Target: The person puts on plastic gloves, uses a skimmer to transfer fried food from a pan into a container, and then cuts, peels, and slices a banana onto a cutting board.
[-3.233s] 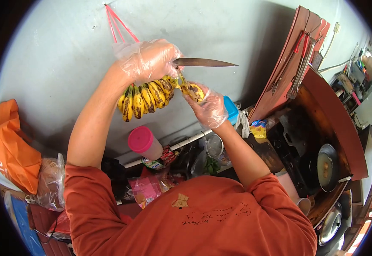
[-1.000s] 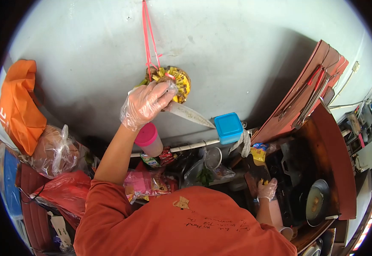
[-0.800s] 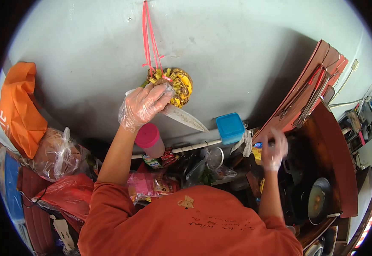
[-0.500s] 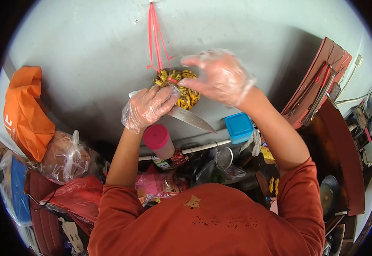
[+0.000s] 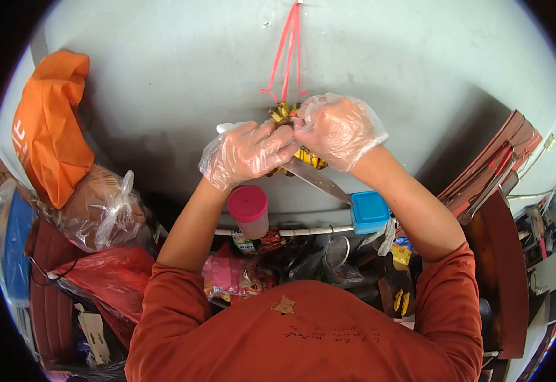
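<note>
A bunch of small yellow bananas with dark spots (image 5: 282,113) hangs against the wall from pink string (image 5: 289,54). My left hand (image 5: 247,153), in a clear plastic glove, is closed around a knife (image 5: 319,180). The white handle end sticks out on the left, while the blade slants down to the right below the bunch. Also gloved, my right hand (image 5: 340,130) is closed at the upper right of the bunch, by its red tie. Its fingertips are mostly hidden, and both hands cover much of the fruit.
Below the hands stand a pink-lidded container (image 5: 248,205) and a blue box (image 5: 370,212) by a white pipe. An orange bag (image 5: 52,130) and a clear plastic bag (image 5: 103,210) are at the left. Tongs (image 5: 491,175) hang on a reddish panel at the right.
My right hand has gone from open and raised beside the bunch to closed against it. My left hand keeps hold of the knife. The view has shifted, so the bunch appears farther right.
</note>
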### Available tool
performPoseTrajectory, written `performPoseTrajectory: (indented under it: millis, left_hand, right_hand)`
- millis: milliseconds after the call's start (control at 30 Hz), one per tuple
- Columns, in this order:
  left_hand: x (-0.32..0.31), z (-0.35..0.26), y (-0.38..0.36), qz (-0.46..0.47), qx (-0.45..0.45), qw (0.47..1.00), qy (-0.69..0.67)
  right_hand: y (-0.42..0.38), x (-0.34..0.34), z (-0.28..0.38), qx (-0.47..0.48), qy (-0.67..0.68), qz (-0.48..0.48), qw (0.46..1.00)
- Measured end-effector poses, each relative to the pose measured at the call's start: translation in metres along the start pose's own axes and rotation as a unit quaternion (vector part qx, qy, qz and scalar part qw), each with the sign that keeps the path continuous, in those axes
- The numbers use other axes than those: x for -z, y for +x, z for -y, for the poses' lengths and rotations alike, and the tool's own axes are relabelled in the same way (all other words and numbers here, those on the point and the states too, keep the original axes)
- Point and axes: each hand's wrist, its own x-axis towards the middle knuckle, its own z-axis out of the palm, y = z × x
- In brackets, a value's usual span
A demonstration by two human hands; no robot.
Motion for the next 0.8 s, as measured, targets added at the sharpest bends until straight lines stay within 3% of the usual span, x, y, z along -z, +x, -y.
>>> performPoseTrajectory:
  millis: [67,133,267,333,367,433,500,533,567,633,700,733,767,800]
  left_hand:
    - [0.0,0.002,0.002,-0.011,0.002,1.0,-0.006]
    - [0.0,0.004,0.003,-0.021,0.002,1.0,0.0]
    - [0.004,0.005,0.003,-0.017,0.01,1.0,-0.003]
    - [0.007,0.005,0.0,-0.006,0.013,1.0,-0.008]
    - [0.009,0.005,-0.003,0.006,0.012,1.0,-0.008]
    - [0.012,0.004,-0.007,0.018,0.012,1.0,-0.006]
    - [0.013,0.002,-0.011,-0.015,0.019,1.0,-0.012]
    - [0.016,0.001,-0.014,-0.016,0.019,1.0,-0.014]
    - [0.02,0.001,-0.019,-0.026,0.045,0.998,-0.037]
    - [0.024,-0.005,-0.028,-0.036,0.068,0.995,-0.066]
    - [0.011,-0.017,-0.044,-0.194,0.186,0.958,-0.104]
    - [0.002,-0.028,-0.05,-0.241,0.245,0.932,-0.117]
    - [-0.002,-0.037,-0.056,-0.241,0.242,0.932,-0.124]
    - [-0.002,-0.045,-0.059,-0.272,0.315,0.896,-0.155]
  right_hand:
    - [0.0,-0.001,0.002,0.011,-0.006,-0.014,1.0]
    - [0.001,0.002,0.008,0.025,-0.096,-0.016,0.995]
    - [0.005,-0.005,0.005,0.012,-0.068,-0.046,0.997]
    - [0.008,-0.008,-0.001,0.008,-0.017,-0.152,0.988]
    - [0.01,-0.007,-0.006,0.011,-0.016,-0.152,0.988]
    - [0.017,-0.006,-0.017,-0.023,0.008,-0.236,0.971]
    - [0.022,-0.006,-0.025,-0.067,0.064,-0.241,0.966]
    - [0.022,-0.003,-0.027,-0.135,0.117,-0.21,0.961]
    - [0.023,-0.002,-0.028,-0.201,0.168,-0.176,0.949]
    - [0.019,-0.01,-0.03,-0.201,0.182,-0.183,0.945]
    - [0.011,-0.024,-0.036,-0.205,0.194,-0.194,0.94]
    - [0.006,-0.033,-0.04,-0.208,0.194,-0.196,0.938]
    - [0.001,-0.04,-0.042,-0.21,0.195,-0.196,0.938]
    - [-0.004,-0.043,-0.042,-0.217,0.192,-0.198,0.936]
